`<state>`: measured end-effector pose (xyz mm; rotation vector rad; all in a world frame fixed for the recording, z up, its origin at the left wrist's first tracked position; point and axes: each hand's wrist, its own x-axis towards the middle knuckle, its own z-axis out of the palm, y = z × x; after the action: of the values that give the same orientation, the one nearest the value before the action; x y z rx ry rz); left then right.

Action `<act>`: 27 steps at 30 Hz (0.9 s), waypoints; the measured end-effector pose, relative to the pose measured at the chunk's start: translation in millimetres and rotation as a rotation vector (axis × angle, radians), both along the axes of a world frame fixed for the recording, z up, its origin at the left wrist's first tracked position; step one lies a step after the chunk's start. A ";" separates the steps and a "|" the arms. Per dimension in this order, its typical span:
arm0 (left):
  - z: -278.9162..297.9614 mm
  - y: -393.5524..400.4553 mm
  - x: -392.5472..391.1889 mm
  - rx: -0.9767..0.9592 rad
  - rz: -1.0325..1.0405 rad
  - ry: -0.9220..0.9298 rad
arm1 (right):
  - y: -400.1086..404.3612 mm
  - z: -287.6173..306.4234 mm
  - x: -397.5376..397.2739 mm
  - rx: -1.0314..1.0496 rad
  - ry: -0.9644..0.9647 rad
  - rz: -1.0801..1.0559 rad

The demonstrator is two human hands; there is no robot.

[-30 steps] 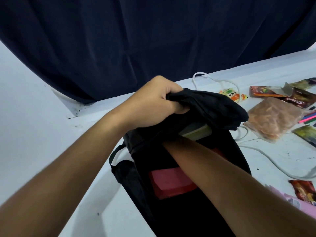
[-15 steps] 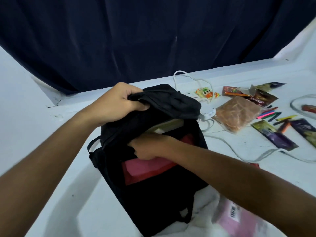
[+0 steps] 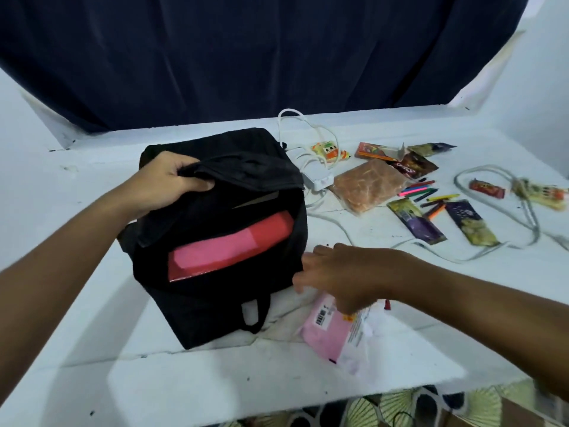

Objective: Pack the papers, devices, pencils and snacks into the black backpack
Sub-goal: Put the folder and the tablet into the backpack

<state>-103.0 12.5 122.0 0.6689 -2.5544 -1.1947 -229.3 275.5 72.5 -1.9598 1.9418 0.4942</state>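
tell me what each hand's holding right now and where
Left hand grips the black backpack by its top flap. Right hand holds nothing.

black backpack (image 3: 215, 303) holds pink-and-red papers (image 3: 228, 251) (white table (image 3: 215, 374)).

The right hand (image 3: 345, 278), which a second ago was plunged wrist-deep in the mouth of the black fabric backpack (image 3: 215, 291), came out of it and moved off to the bag's four o'clock side. It now hovered, blurred, fingers loosely spread, above a pink plastic-wrapped packet (image 3: 326, 331) lying on the white table (image 3: 184, 380). With the forearm gone, the opening showed more of the flat red and pink paper stack (image 3: 228, 251) inside. The greenish-white edge that had stuck out under the flap sank to a thin sliver (image 3: 255, 201) at the stack's twelve o'clock.
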 end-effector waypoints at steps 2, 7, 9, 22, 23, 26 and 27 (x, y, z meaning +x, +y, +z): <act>-1.9 5.4 2.1 -0.016 0.028 0.006 | 13.4 -9.9 -3.2 0.110 0.067 0.014; -7.3 18.0 6.3 -0.065 0.103 0.007 | 41.4 -38.1 1.0 0.053 0.236 0.179; -8.3 22.2 7.1 -0.074 0.127 0.014 | 43.7 -47.3 -2.8 -0.095 0.237 0.265; 8.1 26.6 -0.8 -0.223 0.140 -0.020 | 8.3 17.7 4.0 -0.128 -0.282 0.063; 10.5 24.4 -1.6 -0.237 0.132 -0.018 | 1.8 22.6 6.1 -0.175 -0.310 0.039; 18.4 13.9 -3.9 -0.279 0.114 -0.020 | -23.7 31.2 11.6 -0.295 -0.349 -0.019; 22.0 9.4 -5.3 -0.300 0.113 -0.022 | -33.9 32.4 12.5 -0.309 -0.358 -0.059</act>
<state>-108.4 21.9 144.0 0.7441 -2.5978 -0.7512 -216.8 241.6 104.9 -1.9918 1.9180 -0.1772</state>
